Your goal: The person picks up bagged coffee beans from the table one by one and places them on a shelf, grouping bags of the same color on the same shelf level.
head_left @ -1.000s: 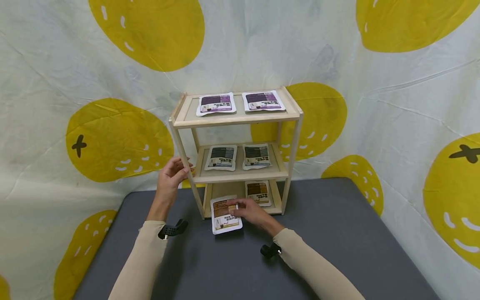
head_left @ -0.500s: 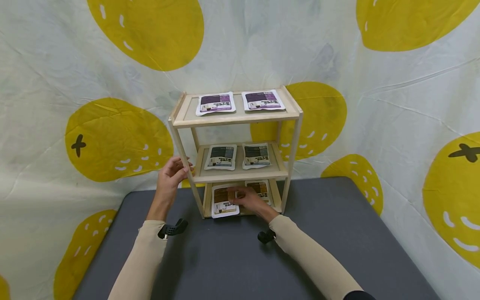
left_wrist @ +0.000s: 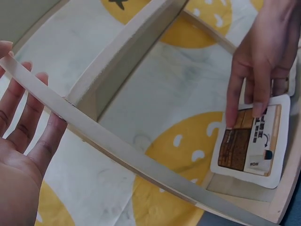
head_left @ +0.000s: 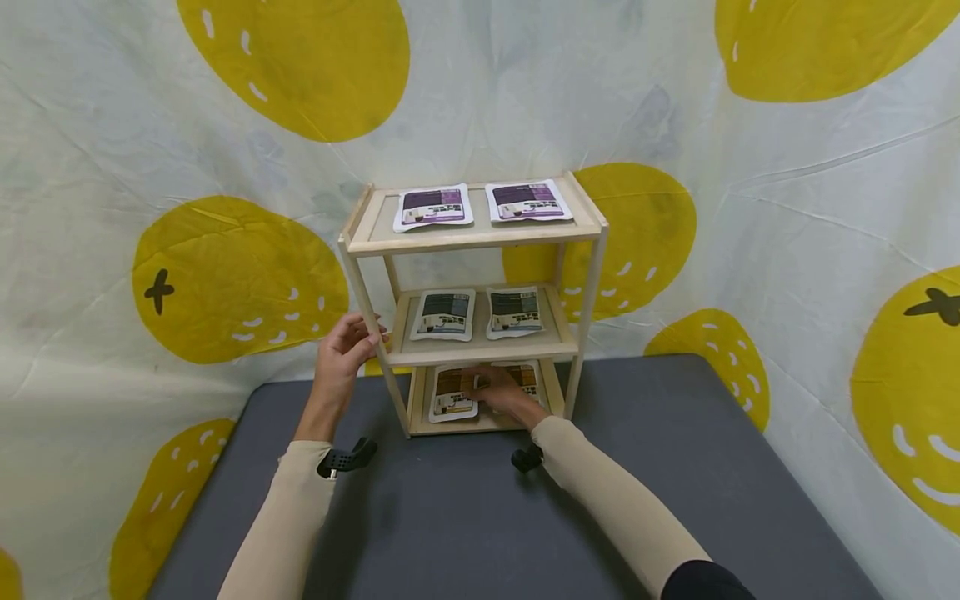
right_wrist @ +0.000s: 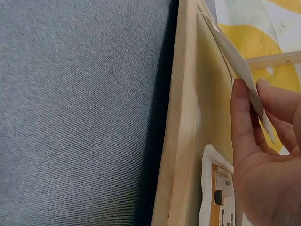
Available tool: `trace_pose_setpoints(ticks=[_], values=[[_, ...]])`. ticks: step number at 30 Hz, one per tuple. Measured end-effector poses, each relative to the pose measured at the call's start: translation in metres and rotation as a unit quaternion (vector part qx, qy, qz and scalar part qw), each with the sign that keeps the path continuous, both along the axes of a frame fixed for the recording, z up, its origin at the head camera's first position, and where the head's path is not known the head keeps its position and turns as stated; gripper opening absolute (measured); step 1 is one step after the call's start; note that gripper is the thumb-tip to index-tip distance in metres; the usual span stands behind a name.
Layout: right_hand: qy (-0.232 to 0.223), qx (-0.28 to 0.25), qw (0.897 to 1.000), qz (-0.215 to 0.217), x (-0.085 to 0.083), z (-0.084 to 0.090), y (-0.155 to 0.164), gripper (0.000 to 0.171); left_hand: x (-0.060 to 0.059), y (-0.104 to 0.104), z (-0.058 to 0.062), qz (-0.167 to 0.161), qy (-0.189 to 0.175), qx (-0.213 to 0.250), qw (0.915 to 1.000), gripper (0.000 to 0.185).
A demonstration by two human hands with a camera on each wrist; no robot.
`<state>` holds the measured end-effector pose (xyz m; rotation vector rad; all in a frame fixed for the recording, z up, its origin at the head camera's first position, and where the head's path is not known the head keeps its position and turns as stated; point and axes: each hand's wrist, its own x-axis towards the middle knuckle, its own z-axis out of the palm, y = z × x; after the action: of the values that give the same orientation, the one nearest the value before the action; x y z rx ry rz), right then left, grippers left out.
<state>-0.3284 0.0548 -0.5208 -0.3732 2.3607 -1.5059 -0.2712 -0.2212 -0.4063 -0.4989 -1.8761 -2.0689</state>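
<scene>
- Pinching a brown packet [head_left: 453, 392] between thumb and fingers of the right hand [head_left: 504, 393], on the bottom shelf of the wooden rack [head_left: 472, 237], at the 9 o'clock side of that shelf.
- Lying just beside a second brown packet [head_left: 528, 373], toward 3 o'clock, partly hidden behind the hand.
- Bracing the rack's front left post [head_left: 372, 346] with the left hand [head_left: 341, 354], fingers lying straight along the wood, released rather than clenched.
- Resting on the middle shelf: two dark packets [head_left: 442, 314]; on the top shelf: two purple packets [head_left: 433, 207].
- Standing on a grey table [head_left: 675, 467], at 12 o'clock from the person.
</scene>
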Motion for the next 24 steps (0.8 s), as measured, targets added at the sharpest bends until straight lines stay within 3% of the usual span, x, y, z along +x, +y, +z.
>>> trace_pose_setpoints(ticks=[10, 16, 24], values=[[0.028, 0.025, 0.999, -0.016, -0.0065, -0.0055, -0.0027, 0.048, 0.0017, 0.001, -0.0003, 0.002, -0.003, -0.005, 1.0, 0.038], [0.037, 0.028, 0.998, -0.034, -0.0033, -0.0042, -0.0018, 0.048, 0.001, 0.0018, 0.0, 0.002, -0.004, -0.006, 1.0, 0.035], [0.047, 0.075, 0.995, -0.043, 0.0034, 0.0025, -0.0024, 0.048, 0.001, 0.0022, -0.0002, -0.008, 0.003, 0.015, 0.9999, 0.039]])
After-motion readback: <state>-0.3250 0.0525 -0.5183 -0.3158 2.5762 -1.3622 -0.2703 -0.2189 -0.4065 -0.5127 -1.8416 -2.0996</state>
